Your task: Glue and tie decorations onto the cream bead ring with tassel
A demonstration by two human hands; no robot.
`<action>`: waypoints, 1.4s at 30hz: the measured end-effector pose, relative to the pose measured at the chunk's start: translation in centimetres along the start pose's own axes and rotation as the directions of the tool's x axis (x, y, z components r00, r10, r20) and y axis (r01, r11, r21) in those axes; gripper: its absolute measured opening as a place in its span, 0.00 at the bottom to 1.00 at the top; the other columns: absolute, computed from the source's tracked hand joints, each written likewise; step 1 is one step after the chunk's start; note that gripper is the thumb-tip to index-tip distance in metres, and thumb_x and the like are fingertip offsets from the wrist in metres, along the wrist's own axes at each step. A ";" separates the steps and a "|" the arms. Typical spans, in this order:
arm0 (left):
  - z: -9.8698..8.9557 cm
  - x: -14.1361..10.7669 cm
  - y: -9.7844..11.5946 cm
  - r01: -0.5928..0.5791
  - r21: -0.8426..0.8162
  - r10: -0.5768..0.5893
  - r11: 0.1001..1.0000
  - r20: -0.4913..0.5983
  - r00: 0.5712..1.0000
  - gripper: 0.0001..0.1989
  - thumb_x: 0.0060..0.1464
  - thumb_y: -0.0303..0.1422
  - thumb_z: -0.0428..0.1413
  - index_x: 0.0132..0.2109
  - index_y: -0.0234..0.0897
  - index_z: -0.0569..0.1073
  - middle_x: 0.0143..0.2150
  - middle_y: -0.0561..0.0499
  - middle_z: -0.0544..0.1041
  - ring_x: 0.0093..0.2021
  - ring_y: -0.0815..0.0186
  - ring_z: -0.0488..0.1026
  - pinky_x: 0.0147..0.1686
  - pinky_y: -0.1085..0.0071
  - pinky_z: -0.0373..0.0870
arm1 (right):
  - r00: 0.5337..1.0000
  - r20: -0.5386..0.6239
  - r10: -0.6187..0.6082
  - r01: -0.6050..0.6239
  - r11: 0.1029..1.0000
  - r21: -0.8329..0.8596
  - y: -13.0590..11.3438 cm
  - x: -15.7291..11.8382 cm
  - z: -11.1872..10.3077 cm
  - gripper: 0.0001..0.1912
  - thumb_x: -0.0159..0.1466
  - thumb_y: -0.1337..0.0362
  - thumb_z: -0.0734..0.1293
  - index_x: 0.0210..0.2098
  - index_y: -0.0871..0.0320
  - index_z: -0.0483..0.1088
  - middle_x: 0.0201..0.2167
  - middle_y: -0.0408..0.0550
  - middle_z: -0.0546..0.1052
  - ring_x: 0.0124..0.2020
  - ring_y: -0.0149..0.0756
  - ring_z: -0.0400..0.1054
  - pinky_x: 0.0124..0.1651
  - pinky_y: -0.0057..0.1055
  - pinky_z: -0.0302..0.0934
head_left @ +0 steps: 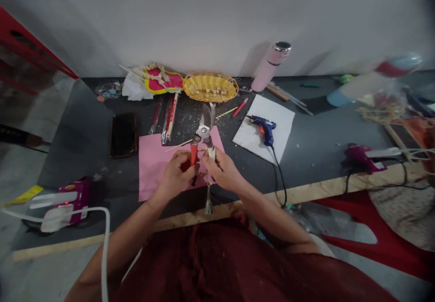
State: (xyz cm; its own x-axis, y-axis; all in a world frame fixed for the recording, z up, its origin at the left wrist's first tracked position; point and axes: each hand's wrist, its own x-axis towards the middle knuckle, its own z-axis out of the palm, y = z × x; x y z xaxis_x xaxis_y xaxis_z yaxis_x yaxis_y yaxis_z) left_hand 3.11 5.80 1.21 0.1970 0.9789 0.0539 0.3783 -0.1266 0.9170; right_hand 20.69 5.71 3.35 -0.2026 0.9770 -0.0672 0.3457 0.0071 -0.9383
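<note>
Pruning shears (204, 127) point away from me over the table's front middle, handles spread. My left hand (177, 172) is closed round the red handle. On the other side my right hand (222, 170) grips the white handle. Between the hands a small beaded piece shows in part; my fingers hide how it is held. A pale tassel (208, 202) hangs below, over the table's front edge. Under my hands lies a pink sheet (149, 168), with a thin stick (178, 145) across it.
A blue glue gun (267, 129) rests on white paper (251, 145), its cord running off the front edge. Behind are a wicker basket (210, 89) with small pieces and a pink flask (268, 68). A phone (123, 134) and a purple power strip (76, 197) lie left.
</note>
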 end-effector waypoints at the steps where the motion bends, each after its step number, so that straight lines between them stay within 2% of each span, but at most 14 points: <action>1: -0.2 0.0 -0.1 0.000 0.029 0.000 1.000 0.000 1.000 0.05 0.53 0.36 0.57 0.33 0.40 0.73 0.38 0.50 0.75 0.44 0.61 0.70 0.49 0.64 0.67 | 1.000 -0.008 0.002 -0.002 1.000 -0.022 0.0 -0.1 -0.1 0.12 0.68 0.56 0.60 0.35 0.57 0.65 0.26 0.39 0.66 0.28 0.29 0.61 0.33 0.29 0.58; 3: -0.6 0.0 -0.3 0.010 0.058 -0.011 0.998 0.015 1.000 0.06 0.52 0.37 0.57 0.32 0.40 0.72 0.38 0.50 0.75 0.44 0.61 0.71 0.49 0.64 0.67 | 1.000 0.014 -0.001 0.001 1.000 0.017 0.1 -0.2 -0.6 0.11 0.67 0.56 0.61 0.38 0.57 0.67 0.29 0.41 0.69 0.32 0.32 0.64 0.38 0.32 0.60; 6: -1.2 0.1 0.1 0.008 0.036 -0.012 0.999 0.089 0.996 0.08 0.53 0.39 0.58 0.35 0.40 0.73 0.40 0.49 0.76 0.45 0.60 0.71 0.50 0.62 0.68 | 0.993 0.117 -0.019 -0.020 0.947 0.320 0.5 -0.3 -1.2 0.17 0.62 0.55 0.69 0.46 0.55 0.68 0.43 0.48 0.74 0.47 0.39 0.68 0.50 0.38 0.63; 9: -2.1 0.2 0.8 -0.016 -0.016 0.018 1.000 0.145 0.989 0.13 0.52 0.40 0.61 0.43 0.39 0.75 0.46 0.47 0.76 0.50 0.59 0.71 0.55 0.59 0.67 | 0.979 0.188 -0.081 -0.065 0.748 0.660 0.7 -0.8 -1.8 0.23 0.53 0.57 0.76 0.47 0.50 0.69 0.58 0.49 0.70 0.59 0.43 0.64 0.60 0.45 0.59; 11: -3.1 0.3 1.1 -0.002 -0.066 0.012 0.998 0.149 0.989 0.19 0.53 0.39 0.61 0.51 0.41 0.73 0.53 0.45 0.74 0.55 0.58 0.70 0.59 0.57 0.64 | 0.975 0.200 -0.095 -0.095 0.634 0.767 0.8 -1.4 -2.3 0.22 0.51 0.60 0.77 0.44 0.49 0.69 0.61 0.47 0.67 0.60 0.44 0.64 0.62 0.48 0.58; 13: -4.3 0.3 1.2 0.041 -0.116 -0.022 0.992 0.164 0.986 0.26 0.53 0.35 0.60 0.60 0.43 0.68 0.62 0.44 0.69 0.60 0.57 0.67 0.60 0.57 0.64 | 0.969 0.234 -0.079 -0.144 0.588 0.796 0.9 -2.2 -2.8 0.18 0.51 0.61 0.77 0.38 0.51 0.68 0.60 0.47 0.67 0.56 0.44 0.67 0.59 0.48 0.61; 15: -5.3 0.4 1.0 0.081 -0.148 -0.053 0.986 0.181 0.982 0.32 0.53 0.33 0.59 0.65 0.46 0.62 0.66 0.45 0.65 0.63 0.56 0.65 0.59 0.59 0.66 | 0.958 0.284 -0.049 -0.193 0.620 0.760 1.2 -3.1 -3.4 0.16 0.52 0.61 0.76 0.36 0.52 0.67 0.54 0.47 0.70 0.51 0.42 0.68 0.54 0.44 0.63; 18: -6.4 0.6 0.6 0.089 -0.137 -0.066 0.986 0.166 0.984 0.37 0.54 0.34 0.60 0.68 0.47 0.57 0.66 0.44 0.63 0.60 0.57 0.68 0.56 0.60 0.69 | 0.948 0.317 0.019 -0.208 0.793 0.573 1.8 -4.3 -4.3 0.17 0.54 0.62 0.74 0.41 0.53 0.68 0.45 0.46 0.70 0.44 0.37 0.66 0.46 0.34 0.62; 20: -6.8 0.9 0.5 0.066 -0.110 -0.052 0.992 0.120 0.991 0.40 0.53 0.37 0.62 0.69 0.46 0.55 0.65 0.42 0.64 0.58 0.57 0.69 0.54 0.59 0.71 | 0.949 0.311 0.057 -0.194 0.881 0.431 1.8 -4.9 -5.0 0.17 0.56 0.64 0.71 0.45 0.53 0.68 0.42 0.45 0.69 0.39 0.33 0.63 0.41 0.30 0.59; 23: -7.2 1.3 0.8 0.036 -0.084 -0.034 0.996 0.027 0.999 0.41 0.51 0.38 0.64 0.68 0.44 0.55 0.63 0.41 0.65 0.56 0.57 0.71 0.51 0.59 0.73 | 0.939 0.337 0.071 -0.178 0.937 0.300 1.1 -5.5 -5.5 0.17 0.55 0.68 0.67 0.45 0.55 0.68 0.39 0.43 0.68 0.35 0.31 0.59 0.37 0.28 0.55; 30: -6.6 1.4 3.7 -0.031 -0.025 0.028 0.999 -0.086 0.996 0.34 0.48 0.38 0.65 0.61 0.42 0.63 0.60 0.43 0.69 0.50 0.60 0.74 0.46 0.62 0.76 | 0.863 0.492 0.118 -0.230 0.958 0.173 -0.1 -5.4 -3.6 0.17 0.53 0.69 0.63 0.43 0.57 0.67 0.34 0.40 0.65 0.31 0.30 0.56 0.35 0.28 0.53; 34: -6.0 1.3 4.6 -0.037 -0.020 0.035 0.999 -0.101 0.994 0.33 0.47 0.42 0.66 0.58 0.40 0.65 0.57 0.43 0.71 0.47 0.61 0.74 0.44 0.64 0.76 | 0.884 0.456 0.100 -0.222 0.949 0.224 0.2 -5.0 -2.2 0.18 0.53 0.67 0.64 0.44 0.58 0.66 0.36 0.42 0.66 0.35 0.31 0.58 0.39 0.30 0.54; 38: -5.7 1.2 4.6 0.015 0.032 -0.012 0.999 -0.091 0.996 0.34 0.46 0.47 0.66 0.56 0.38 0.67 0.55 0.43 0.73 0.46 0.59 0.74 0.44 0.63 0.75 | 0.913 0.397 0.094 -0.228 0.925 0.305 0.1 -4.9 -1.8 0.17 0.54 0.65 0.65 0.44 0.58 0.65 0.36 0.42 0.66 0.35 0.31 0.58 0.39 0.30 0.54; 42: -5.3 1.2 4.1 0.015 0.047 -0.012 0.999 -0.059 0.998 0.36 0.45 0.48 0.66 0.58 0.39 0.67 0.52 0.45 0.74 0.46 0.59 0.75 0.44 0.64 0.75 | 0.924 0.375 0.075 -0.186 0.945 0.268 -0.5 -4.7 -1.8 0.16 0.54 0.66 0.64 0.43 0.57 0.66 0.35 0.41 0.65 0.33 0.30 0.57 0.37 0.29 0.54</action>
State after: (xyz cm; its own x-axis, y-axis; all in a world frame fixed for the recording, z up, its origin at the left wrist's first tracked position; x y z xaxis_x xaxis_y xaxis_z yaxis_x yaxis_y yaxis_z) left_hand 0.05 7.30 7.12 0.1390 0.9881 0.0662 0.4233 -0.1197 0.8980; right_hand 23.13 1.54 4.80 -0.5050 0.8230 -0.2602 0.1189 -0.2323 -0.9654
